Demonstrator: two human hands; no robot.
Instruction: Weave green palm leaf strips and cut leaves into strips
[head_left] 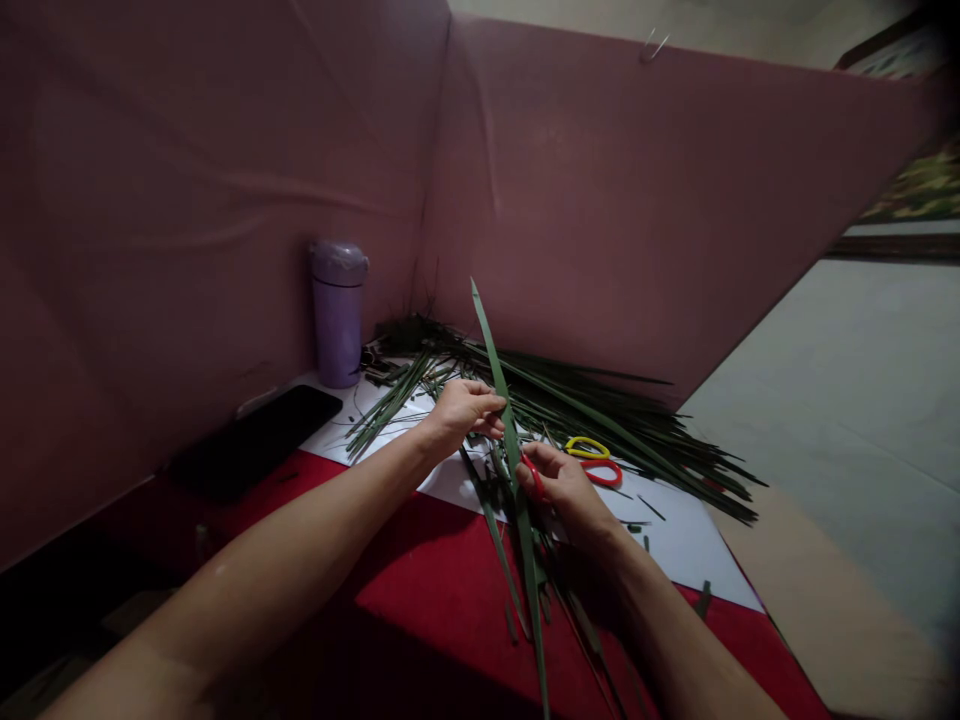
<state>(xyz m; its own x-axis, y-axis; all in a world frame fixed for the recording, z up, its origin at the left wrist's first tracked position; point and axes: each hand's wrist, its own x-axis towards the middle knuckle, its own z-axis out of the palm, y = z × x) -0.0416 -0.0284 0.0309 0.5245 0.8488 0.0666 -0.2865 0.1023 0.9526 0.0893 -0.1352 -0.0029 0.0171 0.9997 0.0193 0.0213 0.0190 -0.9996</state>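
Note:
A long green leaf [489, 340] with a pointed tip stands nearly upright, its lower part running down over the red cloth. My left hand [466, 412] pinches the leaf at mid-length between thumb and fingers. Close below, on the leaf's right side, my right hand [559, 482] is closed on red-handled scissors [533, 478]. The blades are mostly hidden, so how far they are apart cannot be told. Just beyond that hand, a yellow scissor handle [587, 447] and a red one [604, 472] lie on the white sheet.
A large pile of long leaves [622, 410] spreads behind my hands on the white sheet [675, 530]. Leaf scraps lie on the sheet and the red cloth [420, 620]. At the left are a purple bottle [338, 315] and a black tablet-like slab [259, 440]. Pink panels [600, 200] enclose the back.

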